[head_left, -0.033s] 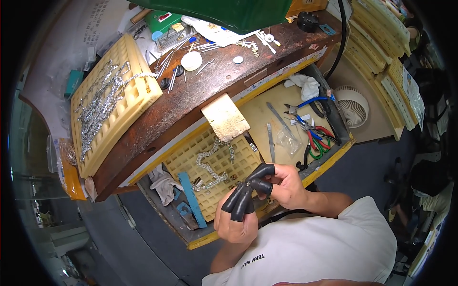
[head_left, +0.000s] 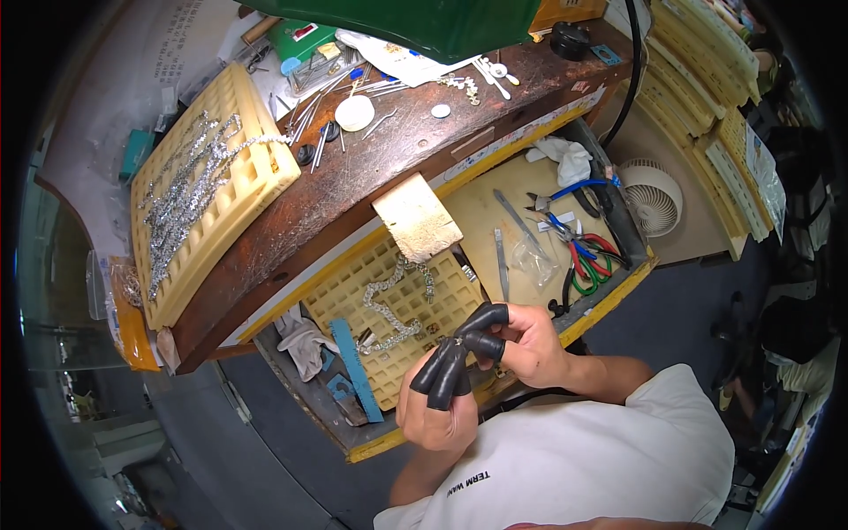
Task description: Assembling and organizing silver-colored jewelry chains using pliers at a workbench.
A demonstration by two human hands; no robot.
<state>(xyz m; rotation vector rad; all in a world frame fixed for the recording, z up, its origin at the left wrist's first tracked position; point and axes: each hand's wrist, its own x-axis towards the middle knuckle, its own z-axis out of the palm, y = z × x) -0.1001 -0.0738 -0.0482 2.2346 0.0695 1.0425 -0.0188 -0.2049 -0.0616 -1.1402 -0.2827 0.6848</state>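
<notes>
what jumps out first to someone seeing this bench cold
The two hands, left hand and right hand, meet low at centre, fingertips capped in black. Just above them a silver chain lies on a yellow grid tray, and a chain heap covers a tray at upper left.

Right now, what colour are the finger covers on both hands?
Black, on the left hand and right hand fingertips; head view.

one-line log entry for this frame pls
left hand: black finger covers, pinching small metal piece | right hand: fingertips meet left's | silver chain: lying on yellow grid tray | pliers: drawer, untouched
</notes>
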